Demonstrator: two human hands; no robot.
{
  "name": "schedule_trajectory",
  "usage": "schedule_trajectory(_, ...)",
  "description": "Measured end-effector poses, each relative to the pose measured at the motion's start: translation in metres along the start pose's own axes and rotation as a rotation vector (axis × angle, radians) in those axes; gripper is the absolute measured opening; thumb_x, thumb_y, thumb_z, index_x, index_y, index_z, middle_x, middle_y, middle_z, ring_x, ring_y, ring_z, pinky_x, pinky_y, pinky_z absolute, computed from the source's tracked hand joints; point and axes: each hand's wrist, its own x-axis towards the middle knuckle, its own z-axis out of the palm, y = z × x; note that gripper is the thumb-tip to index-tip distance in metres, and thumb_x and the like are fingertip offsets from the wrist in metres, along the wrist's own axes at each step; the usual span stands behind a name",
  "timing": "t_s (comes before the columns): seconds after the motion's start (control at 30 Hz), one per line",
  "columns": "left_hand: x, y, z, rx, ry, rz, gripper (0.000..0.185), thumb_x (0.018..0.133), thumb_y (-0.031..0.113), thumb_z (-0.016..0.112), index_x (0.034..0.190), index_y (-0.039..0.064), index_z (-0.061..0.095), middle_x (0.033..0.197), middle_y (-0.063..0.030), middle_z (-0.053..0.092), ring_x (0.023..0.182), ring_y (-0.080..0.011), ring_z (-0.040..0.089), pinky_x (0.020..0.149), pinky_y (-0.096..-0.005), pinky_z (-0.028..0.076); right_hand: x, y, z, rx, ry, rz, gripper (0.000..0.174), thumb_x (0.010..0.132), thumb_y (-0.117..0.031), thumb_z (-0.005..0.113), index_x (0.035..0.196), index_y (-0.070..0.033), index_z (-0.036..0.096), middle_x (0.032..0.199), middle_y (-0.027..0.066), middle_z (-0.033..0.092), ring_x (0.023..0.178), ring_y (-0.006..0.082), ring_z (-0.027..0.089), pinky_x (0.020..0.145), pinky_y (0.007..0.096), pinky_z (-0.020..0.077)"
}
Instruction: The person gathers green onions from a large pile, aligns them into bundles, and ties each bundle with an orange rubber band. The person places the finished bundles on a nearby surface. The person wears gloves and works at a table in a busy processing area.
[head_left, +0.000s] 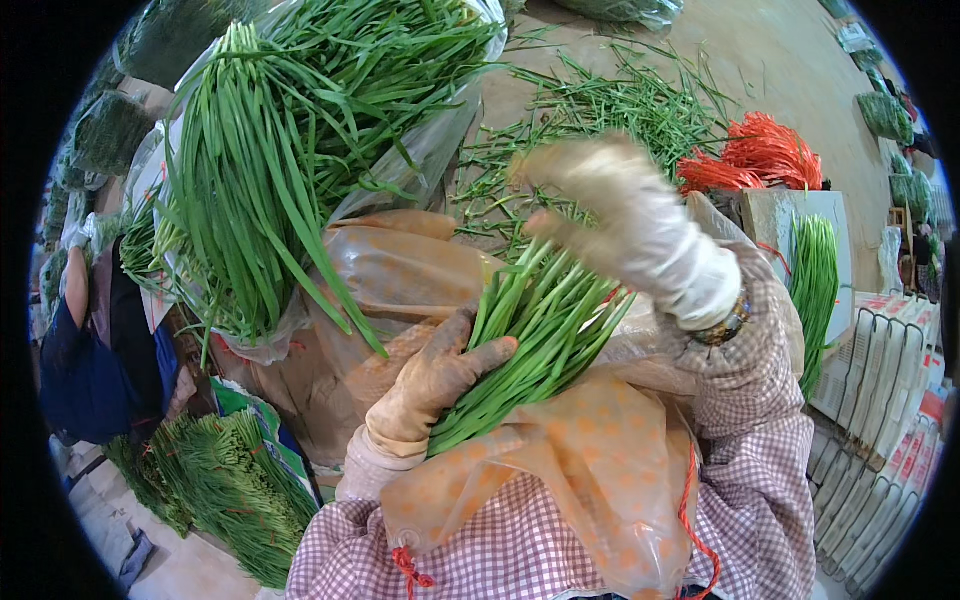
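Note:
A bunch of flat green garlic chives (517, 337) lies across the lap on a plastic apron with orange dots (600, 442). My left hand (450, 367), in a soiled glove with bare fingertips, holds the bunch from its left side, thumb across the leaves. Over the pale stem ends is my right hand (577, 187), gloved and blurred by motion; whether it holds anything cannot be told. At the upper left, a large heap of chives (247, 172) rests on clear plastic sheeting (427, 161).
Loose trimmings (622, 105) litter the floor ahead. Red plastic ties (772, 154) lie on a box at the right, beside an upright chive bunch (814, 285). Stacked white cartons (870, 375) stand farther right. Tied bunches (225, 472) lie lower left, near a person in dark clothing (97, 360).

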Motion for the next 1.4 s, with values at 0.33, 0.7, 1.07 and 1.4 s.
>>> schedule_trajectory(0.33,0.004,0.001,-0.001,0.037,0.005,0.056,0.06,0.094,0.016,0.061,0.145,-0.001,0.035,0.132,-0.0133,0.056,0.123,-0.0209,0.051,0.104,-0.0321,0.041,-0.003,-0.011,0.052,-0.09,-0.313,-0.043,0.013,0.071,-0.01,0.067,0.084,-0.01,0.069,0.074,0.0128,0.066,0.068,0.0337,0.066,0.061,0.0426,0.0522)
schedule_trajectory(0.7,0.007,-0.005,-0.015,0.182,-0.082,0.023,0.055,0.096,0.022,0.06,0.14,-0.004,0.041,0.129,-0.0143,0.058,0.117,-0.0202,0.054,0.099,-0.032,0.044,0.01,0.029,0.004,0.107,0.262,-0.168,0.057,0.079,-0.017,0.075,0.132,-0.008,0.056,0.112,0.015,0.068,0.102,0.0301,0.065,0.089,0.0402,0.0519)
schedule_trajectory(1.07,0.002,0.004,-0.007,0.117,-0.138,0.058,0.064,0.099,0.032,0.055,0.148,-0.001,0.031,0.141,-0.0151,0.049,0.129,-0.0232,0.045,0.108,-0.0346,0.034,-0.011,-0.001,0.055,0.025,-0.048,-0.107,0.007,0.079,-0.01,0.068,0.083,-0.008,0.061,0.081,0.0111,0.065,0.076,0.0334,0.064,0.066,0.0415,0.0504)
schedule_trajectory(1.4,0.003,0.005,-0.006,0.157,-0.048,0.008,0.058,0.099,0.029,0.054,0.146,-0.001,0.036,0.138,-0.0136,0.052,0.127,-0.0226,0.047,0.107,-0.0342,0.036,-0.009,0.058,0.017,0.266,0.302,0.137,0.04,0.083,-0.004,0.066,0.122,-0.013,0.062,0.102,0.0139,0.069,0.08,0.0293,0.069,0.071,0.0367,0.0568)
